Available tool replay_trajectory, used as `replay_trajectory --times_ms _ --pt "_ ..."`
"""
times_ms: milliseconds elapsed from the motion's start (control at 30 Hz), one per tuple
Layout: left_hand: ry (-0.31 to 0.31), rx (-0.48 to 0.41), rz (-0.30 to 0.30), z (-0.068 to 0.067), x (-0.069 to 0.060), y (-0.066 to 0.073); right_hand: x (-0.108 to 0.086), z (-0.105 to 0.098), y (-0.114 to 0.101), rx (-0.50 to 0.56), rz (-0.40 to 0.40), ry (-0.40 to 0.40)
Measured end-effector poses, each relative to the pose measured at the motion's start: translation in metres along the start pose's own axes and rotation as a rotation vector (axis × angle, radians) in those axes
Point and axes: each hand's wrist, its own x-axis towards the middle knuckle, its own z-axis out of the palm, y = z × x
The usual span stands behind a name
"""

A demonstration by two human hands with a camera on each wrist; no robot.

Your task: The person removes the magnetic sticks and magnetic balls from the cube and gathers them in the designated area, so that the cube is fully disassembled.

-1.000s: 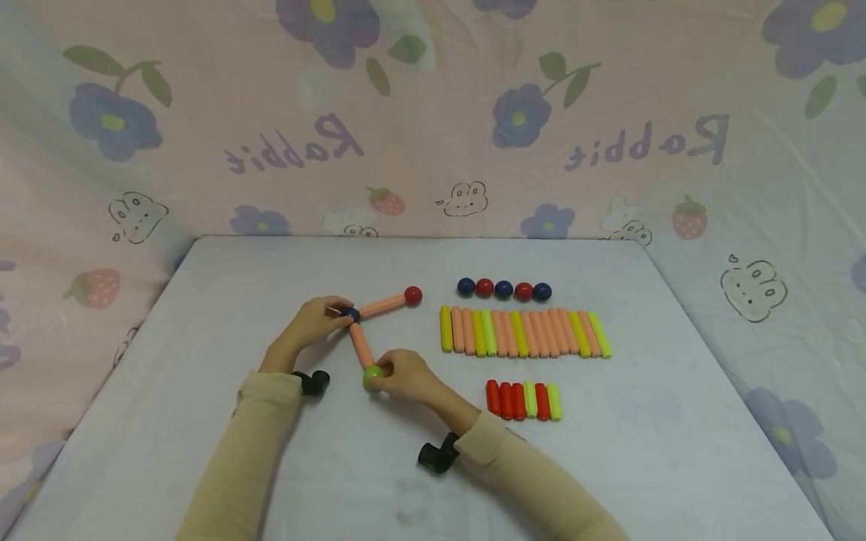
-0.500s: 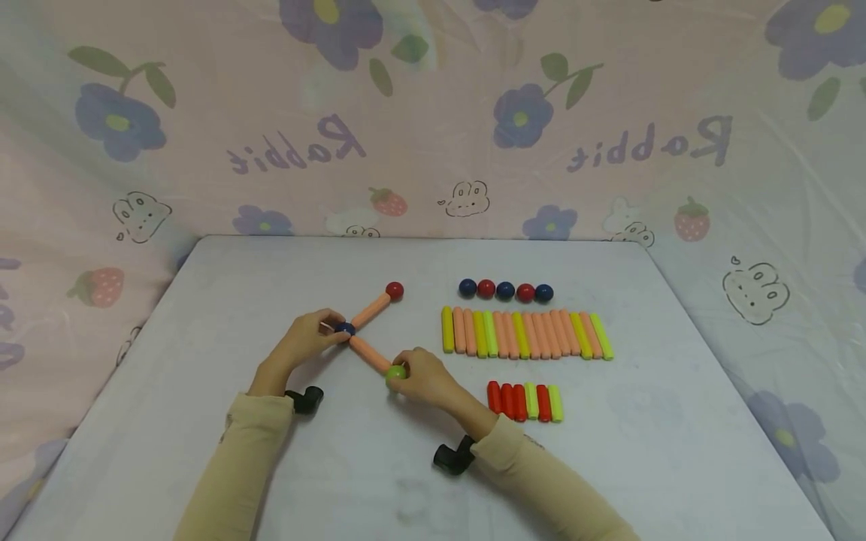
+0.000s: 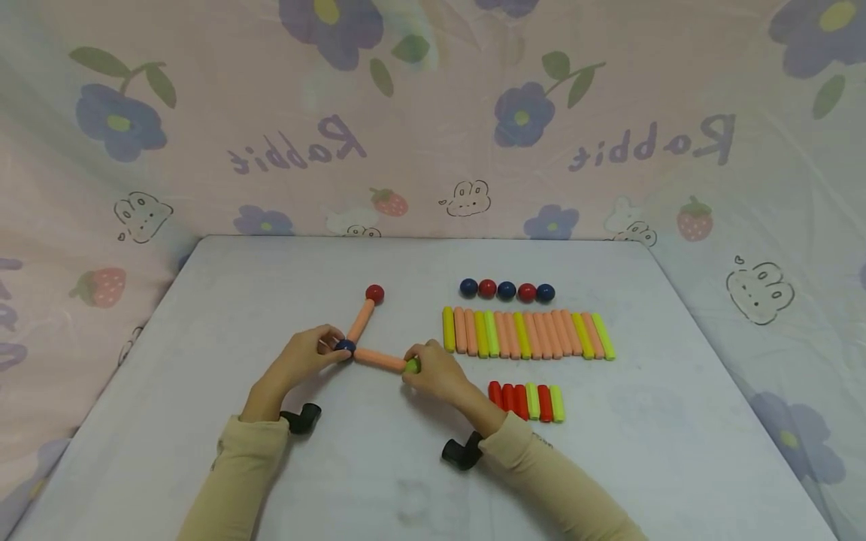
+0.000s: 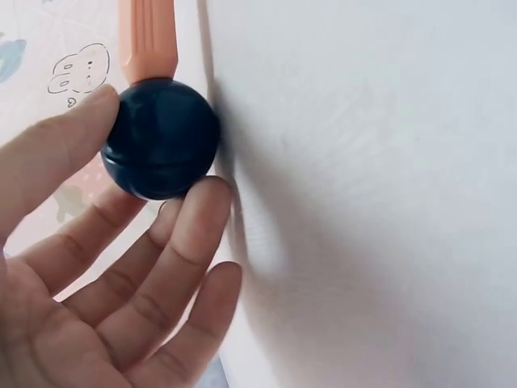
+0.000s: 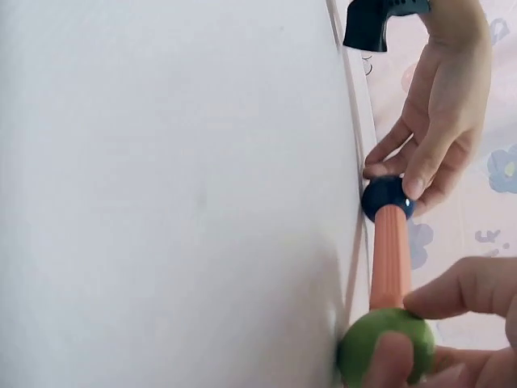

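My left hand (image 3: 307,358) pinches a dark blue ball (image 4: 161,139) between thumb and fingers. Two peach-coloured rods are joined to that ball: one rod (image 3: 361,321) runs up to a red ball (image 3: 375,294), the other rod (image 3: 380,359) runs right to a green ball (image 5: 386,343). With thumb and fingers my right hand (image 3: 438,372) grips the green ball, which is mostly covered in the head view. In the right wrist view the blue ball and the peach rod line up straight with the green ball.
A row of blue and red balls (image 3: 507,290) lies at the back right. Below it are several long peach and yellow rods (image 3: 537,335) side by side. Nearer, a short row of red and yellow-green rods (image 3: 533,403) lies beside my right forearm. A printed cloth (image 3: 433,120) hangs behind the table.
The joined piece has turned anticlockwise: the green ball has swung right with my right hand, and the red ball has moved left. My left hand has come slightly nearer, still holding the blue ball.
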Motion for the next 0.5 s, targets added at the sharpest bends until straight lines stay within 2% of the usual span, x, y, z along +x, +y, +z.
replay_trajectory --times_ms 233,500 --pt "-0.021 0.010 -0.011 0.002 -0.010 0.003 0.008 -0.002 0.003 -0.055 0.021 0.021" --pt "-0.036 0.025 0.020 0.002 -0.013 0.004 0.012 -0.006 0.005 -0.033 -0.009 0.038"
